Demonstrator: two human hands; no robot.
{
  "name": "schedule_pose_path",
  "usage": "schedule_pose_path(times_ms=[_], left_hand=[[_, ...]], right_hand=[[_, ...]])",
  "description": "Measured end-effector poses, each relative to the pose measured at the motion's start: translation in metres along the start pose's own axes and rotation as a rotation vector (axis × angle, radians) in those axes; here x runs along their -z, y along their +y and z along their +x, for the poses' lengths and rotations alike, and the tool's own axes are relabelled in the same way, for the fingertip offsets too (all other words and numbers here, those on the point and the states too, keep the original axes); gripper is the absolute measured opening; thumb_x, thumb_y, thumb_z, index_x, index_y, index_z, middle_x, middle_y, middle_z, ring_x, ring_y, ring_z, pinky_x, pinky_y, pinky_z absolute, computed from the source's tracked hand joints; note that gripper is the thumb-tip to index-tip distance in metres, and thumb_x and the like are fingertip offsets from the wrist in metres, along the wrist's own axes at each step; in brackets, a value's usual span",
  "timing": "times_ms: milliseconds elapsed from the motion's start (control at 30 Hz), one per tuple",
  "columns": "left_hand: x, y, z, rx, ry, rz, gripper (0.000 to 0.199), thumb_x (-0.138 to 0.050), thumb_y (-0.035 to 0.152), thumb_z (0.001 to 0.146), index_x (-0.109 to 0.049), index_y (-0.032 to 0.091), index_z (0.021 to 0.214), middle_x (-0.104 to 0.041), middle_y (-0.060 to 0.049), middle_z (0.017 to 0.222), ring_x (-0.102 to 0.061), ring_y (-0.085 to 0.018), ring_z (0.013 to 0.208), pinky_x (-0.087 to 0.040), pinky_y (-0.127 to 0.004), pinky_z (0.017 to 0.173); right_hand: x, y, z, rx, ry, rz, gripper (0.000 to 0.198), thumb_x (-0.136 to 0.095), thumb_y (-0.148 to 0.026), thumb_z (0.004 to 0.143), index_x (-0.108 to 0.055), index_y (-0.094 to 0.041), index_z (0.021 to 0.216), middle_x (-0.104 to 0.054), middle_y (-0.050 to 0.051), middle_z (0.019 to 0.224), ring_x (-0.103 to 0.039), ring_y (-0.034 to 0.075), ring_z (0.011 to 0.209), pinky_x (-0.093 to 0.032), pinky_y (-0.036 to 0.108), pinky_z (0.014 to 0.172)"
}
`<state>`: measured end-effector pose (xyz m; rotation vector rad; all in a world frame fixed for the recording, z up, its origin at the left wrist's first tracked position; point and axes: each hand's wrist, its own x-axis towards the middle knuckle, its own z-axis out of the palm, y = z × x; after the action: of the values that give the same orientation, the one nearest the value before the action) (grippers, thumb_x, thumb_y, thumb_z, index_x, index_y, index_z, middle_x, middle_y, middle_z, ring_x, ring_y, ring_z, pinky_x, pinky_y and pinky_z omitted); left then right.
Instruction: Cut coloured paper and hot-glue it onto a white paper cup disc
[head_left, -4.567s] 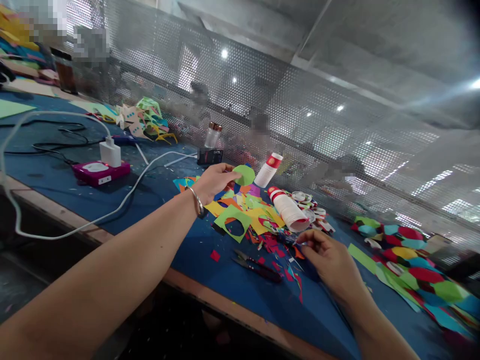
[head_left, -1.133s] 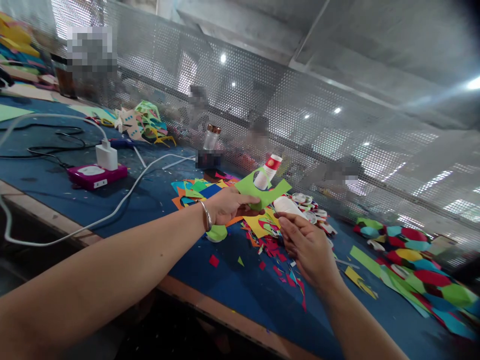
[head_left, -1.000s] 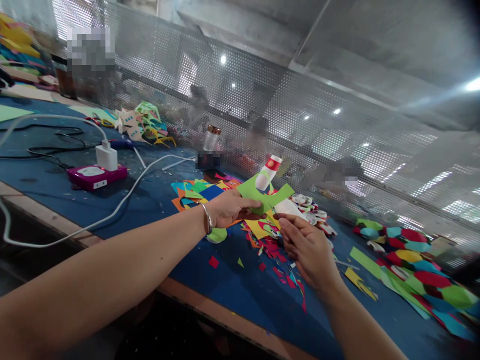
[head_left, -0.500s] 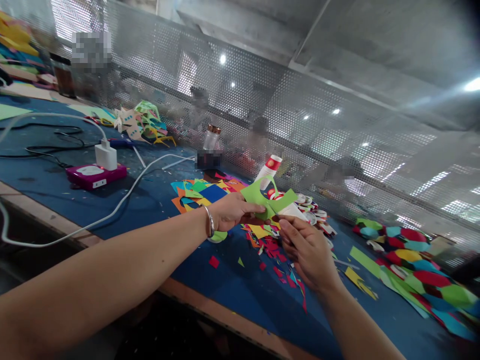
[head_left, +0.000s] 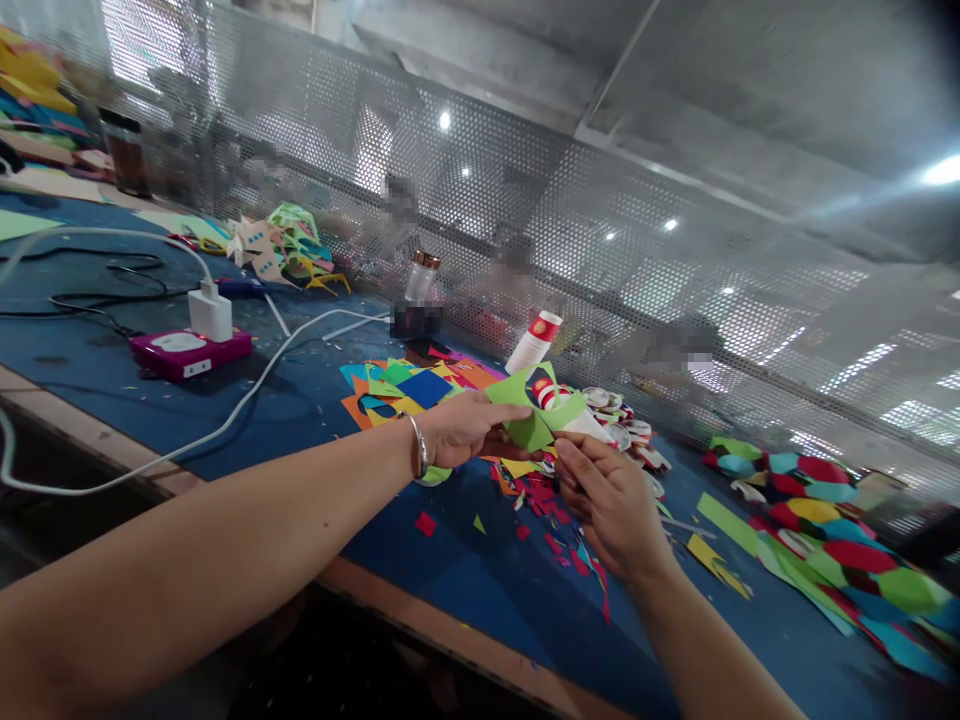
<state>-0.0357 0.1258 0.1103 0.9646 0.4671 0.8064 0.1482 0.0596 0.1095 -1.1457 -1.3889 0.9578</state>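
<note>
A sheet of light green paper with a large rounded cut-out is held up over the table. My left hand is closed on its left side, thumb on top and fingers beneath. At the lower right edge of the sheet, my right hand is closed in a pinch on a thin dark blade-like tool, mostly hidden by the fingers. Below the hands lie red and pink paper scraps. Coloured paper pieces are heaped behind my left hand. A white and red paper cup leans behind the green sheet.
A purple power strip with a white charger and a trailing white cable is on the left. Near the mesh partition stands a clear bottle. Colourful paper shapes lie at right.
The green sheet has turned and tilted between my hands; its strip at the right no longer sticks out. My right hand has stayed close to the sheet's lower edge.
</note>
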Motion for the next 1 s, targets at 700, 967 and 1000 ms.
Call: schedule_pose_path(times_ms=[700, 967, 1000], left_hand=[[0.0026, 0.0015, -0.0012, -0.006, 0.042, 0.012, 0.005, -0.074, 0.015, 0.085, -0.075, 0.010, 0.084, -0.073, -0.007, 0.082, -0.067, -0.013, 0.068, -0.056, -0.030, 0.075], [0.0029, 0.0016, -0.0010, 0.006, 0.035, 0.028, 0.005, -0.076, 0.015, 0.083, -0.076, 0.010, 0.082, -0.072, -0.006, 0.078, -0.063, -0.010, 0.063, -0.054, -0.028, 0.072], [0.0024, 0.0016, -0.0013, 0.004, 0.029, 0.027, 0.006, -0.078, 0.015, 0.081, -0.076, 0.010, 0.082, -0.071, -0.006, 0.078, -0.062, -0.009, 0.062, -0.054, -0.028, 0.072]], right_hand=[[-0.0020, -0.0057, -0.0023, -0.026, 0.002, 0.052, 0.035, -0.081, -0.048, 0.077, -0.066, -0.018, 0.086, -0.043, -0.007, 0.057, -0.027, 0.005, 0.044, -0.015, 0.020, 0.039], [-0.0018, -0.0063, -0.0014, -0.036, -0.006, 0.062, 0.037, -0.081, -0.048, 0.079, -0.067, -0.017, 0.091, -0.043, -0.007, 0.056, -0.026, 0.004, 0.044, -0.014, 0.019, 0.041], [-0.0018, -0.0064, -0.0014, -0.037, -0.009, 0.063, 0.037, -0.081, -0.048, 0.079, -0.068, -0.016, 0.092, -0.043, -0.007, 0.057, -0.026, 0.004, 0.044, -0.014, 0.019, 0.041]])
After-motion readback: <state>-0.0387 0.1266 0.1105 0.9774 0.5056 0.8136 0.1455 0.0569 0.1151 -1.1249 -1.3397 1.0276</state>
